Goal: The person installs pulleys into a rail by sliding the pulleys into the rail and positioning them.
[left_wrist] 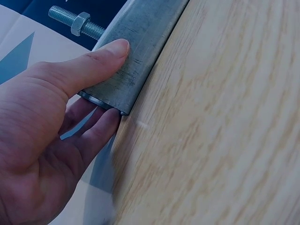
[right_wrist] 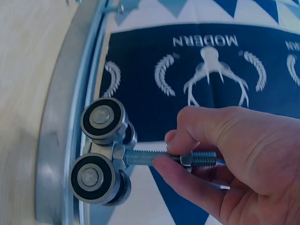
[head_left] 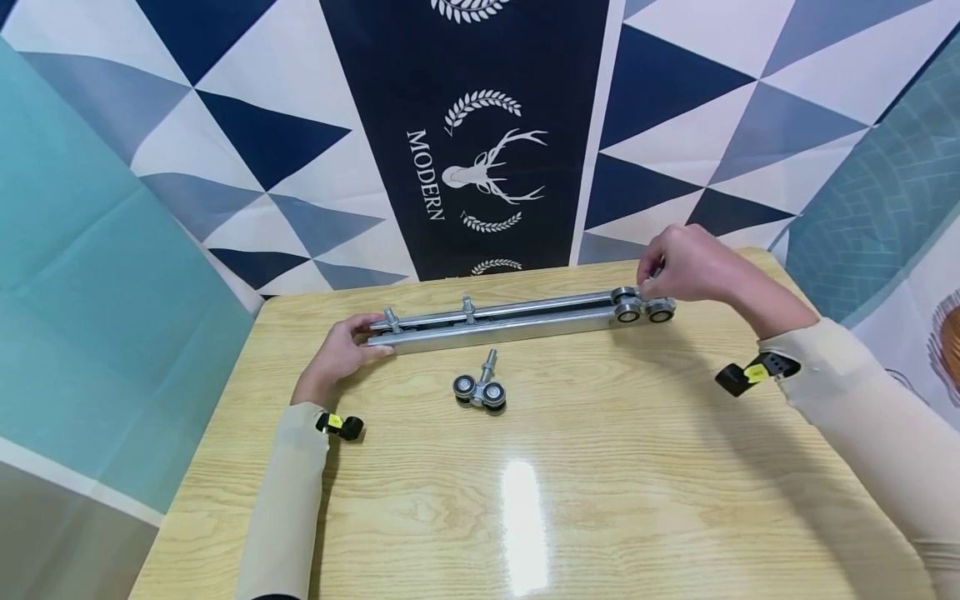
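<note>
Hands (head_left: 341,352) (head_left: 688,262) grip rail (head_left: 510,332), roller bolt (right_wrist: 140,158); backdrop (head_left: 457,150) reads "MODERN".

The left hand (left_wrist: 40,129) grips a metal rail (left_wrist: 145,37) near a threaded bolt (left_wrist: 63,15).

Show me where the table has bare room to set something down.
Bare wood lies between the sleeves, in front of the loose roller, and right of it. It's crowded along the rail, from left hand to right hand.

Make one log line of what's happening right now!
Left hand: holds metal rail | Right hand: pinches bolt of roller | Roller: by rail's right end | Loose roller: lies on table
</note>
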A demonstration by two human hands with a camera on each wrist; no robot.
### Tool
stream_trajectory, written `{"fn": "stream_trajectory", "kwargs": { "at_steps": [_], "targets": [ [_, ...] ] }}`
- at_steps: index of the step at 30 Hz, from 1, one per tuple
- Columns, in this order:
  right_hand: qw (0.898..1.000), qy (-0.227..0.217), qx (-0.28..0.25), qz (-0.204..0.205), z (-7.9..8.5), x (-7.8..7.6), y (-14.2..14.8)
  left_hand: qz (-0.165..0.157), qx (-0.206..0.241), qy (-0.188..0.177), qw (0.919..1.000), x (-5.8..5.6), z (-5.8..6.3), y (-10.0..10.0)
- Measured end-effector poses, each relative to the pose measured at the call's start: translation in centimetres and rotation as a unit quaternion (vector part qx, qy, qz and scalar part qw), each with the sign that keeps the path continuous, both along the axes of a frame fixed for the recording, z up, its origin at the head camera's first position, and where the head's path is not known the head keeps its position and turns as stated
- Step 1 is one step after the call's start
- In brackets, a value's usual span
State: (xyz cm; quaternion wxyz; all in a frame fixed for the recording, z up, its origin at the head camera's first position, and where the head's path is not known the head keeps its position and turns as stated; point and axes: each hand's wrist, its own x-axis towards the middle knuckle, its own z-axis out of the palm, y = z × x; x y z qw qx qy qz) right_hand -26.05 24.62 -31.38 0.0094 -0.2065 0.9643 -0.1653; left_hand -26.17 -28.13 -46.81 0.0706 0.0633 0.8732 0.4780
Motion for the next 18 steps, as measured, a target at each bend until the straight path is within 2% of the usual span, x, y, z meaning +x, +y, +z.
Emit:
{"fn": "stream_trajectory", "kwargs": {
  "at_steps": [11, 18],
  "targets": [
    [0.999, -0.006, 0.025, 0.018, 0.2, -2.3, 4.1, 0.000, -0.005, 0.000, 1.0000, 0.2, 0.1, 0.1],
    [0.999, -0.016, 0.033, -0.001, -0.6, -3.9, 6.6, 0.000, -0.006, 0.002, 1.0000, 0.2, 0.0, 0.0]
  ]
}}
